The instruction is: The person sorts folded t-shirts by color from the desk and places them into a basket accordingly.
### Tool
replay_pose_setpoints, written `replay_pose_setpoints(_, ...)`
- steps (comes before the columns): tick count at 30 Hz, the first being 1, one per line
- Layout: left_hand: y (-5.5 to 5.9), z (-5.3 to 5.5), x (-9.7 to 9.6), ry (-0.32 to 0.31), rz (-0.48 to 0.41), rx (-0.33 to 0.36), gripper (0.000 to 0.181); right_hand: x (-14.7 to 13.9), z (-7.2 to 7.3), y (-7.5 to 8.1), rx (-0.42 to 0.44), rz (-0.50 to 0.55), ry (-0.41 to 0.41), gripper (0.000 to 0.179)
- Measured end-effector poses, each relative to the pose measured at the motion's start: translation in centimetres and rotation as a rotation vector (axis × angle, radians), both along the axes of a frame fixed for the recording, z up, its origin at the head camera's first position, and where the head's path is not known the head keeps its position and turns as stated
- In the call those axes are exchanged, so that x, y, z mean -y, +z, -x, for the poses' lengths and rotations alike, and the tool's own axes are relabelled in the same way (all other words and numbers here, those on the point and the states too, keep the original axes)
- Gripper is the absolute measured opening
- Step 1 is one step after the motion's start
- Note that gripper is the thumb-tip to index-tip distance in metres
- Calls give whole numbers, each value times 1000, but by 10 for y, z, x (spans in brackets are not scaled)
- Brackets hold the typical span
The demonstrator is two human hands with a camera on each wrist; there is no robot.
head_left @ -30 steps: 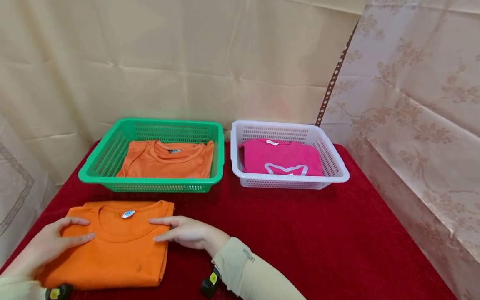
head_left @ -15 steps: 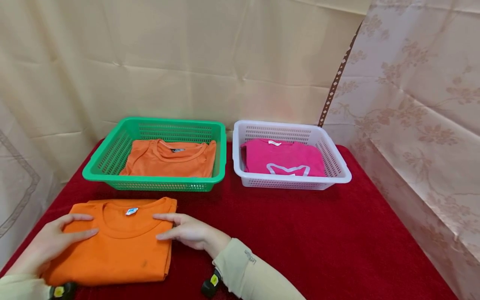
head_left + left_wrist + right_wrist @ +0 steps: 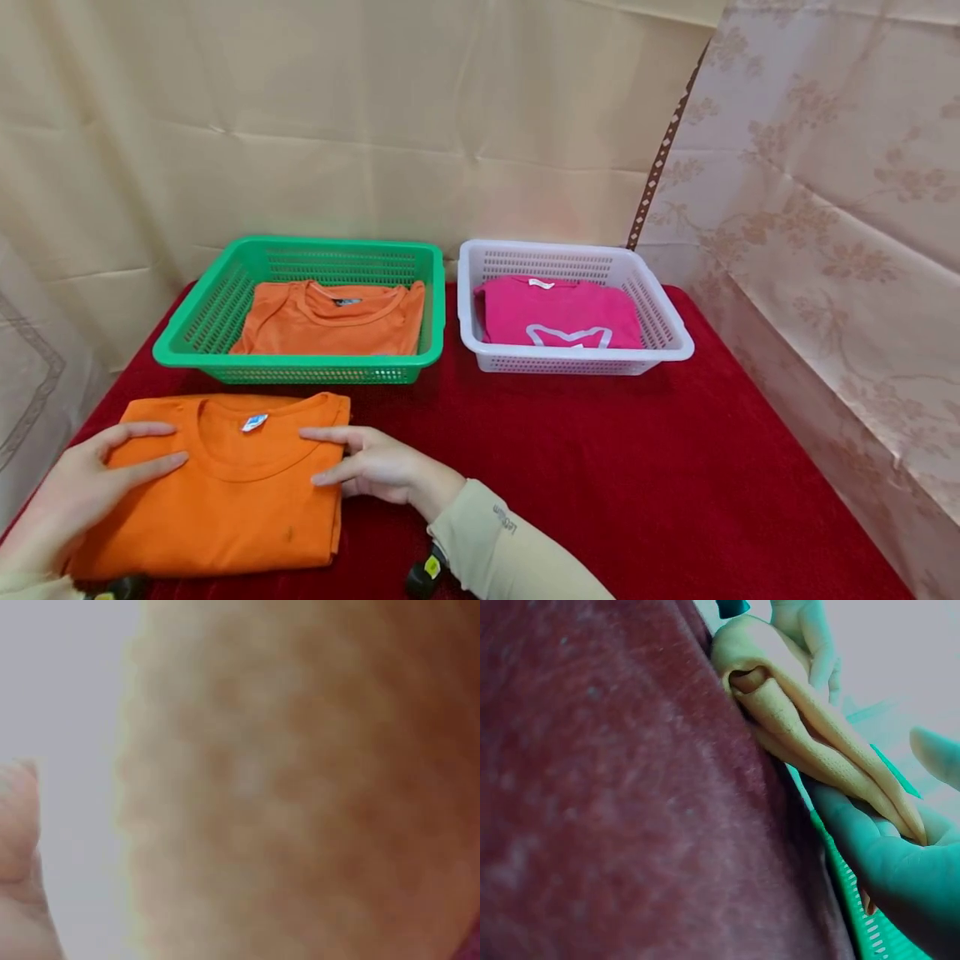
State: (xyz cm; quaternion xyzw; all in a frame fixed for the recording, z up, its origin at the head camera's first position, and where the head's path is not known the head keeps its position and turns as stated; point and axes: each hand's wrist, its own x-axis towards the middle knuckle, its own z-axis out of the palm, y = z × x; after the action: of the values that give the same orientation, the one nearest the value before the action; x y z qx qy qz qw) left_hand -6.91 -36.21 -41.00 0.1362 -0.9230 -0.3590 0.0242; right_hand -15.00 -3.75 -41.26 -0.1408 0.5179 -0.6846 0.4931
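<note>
In the head view a folded orange T-shirt [image 3: 247, 517] with a round neck and a small blue-and-white label lies before me on the left. My left hand [image 3: 97, 483] holds its left side, thumb and forefinger spread over the top. At the opposite side, my right hand [image 3: 375, 467] grips the shirt with thumb and forefinger above, other fingers tucked beneath. From the right wrist, the folded layers of the shirt [image 3: 802, 742] show edge-on, with right-hand fingers [image 3: 847, 825] under them. The left wrist view is a close blur.
Behind the shirt stands a green basket [image 3: 300, 361] with another folded orange shirt [image 3: 337, 329] inside. To its right, a white basket [image 3: 585, 354] contains a folded pink shirt [image 3: 562, 308]. A red cloth [image 3: 600, 483] covers the table; beige curtains [image 3: 360, 125] hang behind.
The orange T-shirt and both hands have shifted slightly toward the green basket. The fingers under the shirt's right edge show more now. The head view has swayed a little sideways.
</note>
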Motion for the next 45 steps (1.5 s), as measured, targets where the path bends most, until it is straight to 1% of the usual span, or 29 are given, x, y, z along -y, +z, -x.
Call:
replay_pose_setpoints(4, 8, -5, -4, 20, -11, 10, 52, -3, 0, 5, -21, 8, 11, 58)
replay_pose_setpoints(8, 14, -7, -8, 39, -5, -30, 48, -8, 1, 13, -50, 21, 19, 60)
replay_pose_setpoints(12, 20, -6, -12, 49, 11, -68, 48, -13, 1, 22, -91, 38, 10, 63)
replay_pose_setpoints(16, 30, -4, -19, 65, 19, -85, 48, -18, 2, 32, -137, 52, 4, 65)
replay_pose_setpoints(18, 36, -4, -24, 72, -7, -99, 46, -20, 3, 38, -155, 56, 7, 65)
replay_pose_setpoints(21, 44, -6, -31, 72, -68, -125, 44, -24, 3, 47, -179, 63, 4, 65)
replay_pose_setpoints(25, 56, -7, -39, 69, -113, -179, 41, -29, 3, 60, -215, 71, -5, 65)
replay_pose_setpoints(30, 69, -3, -45, 65, -112, -222, 42, -31, 8, 76, -271, 39, -39, 64)
replay_pose_setpoints(35, 81, 6, -49, 62, -76, -207, 58, -33, 17, 90, -316, 18, -69, 63)
replay_pose_setpoints(37, 87, 9, -50, 40, -54, -206, 64, -34, 20, 94, -333, 14, -76, 63)
replay_pose_setpoints(38, 90, 11, -51, 19, -36, -202, 68, -35, 22, 97, -339, 13, -79, 63)
replay_pose_setpoints(43, 104, 22, -54, -113, 42, -197, 82, -37, 29, 107, -366, -9, -122, 65)
replay_pose_setpoints(45, 108, 26, -54, -161, 53, -184, 89, -38, 32, 112, -373, -18, -142, 66)
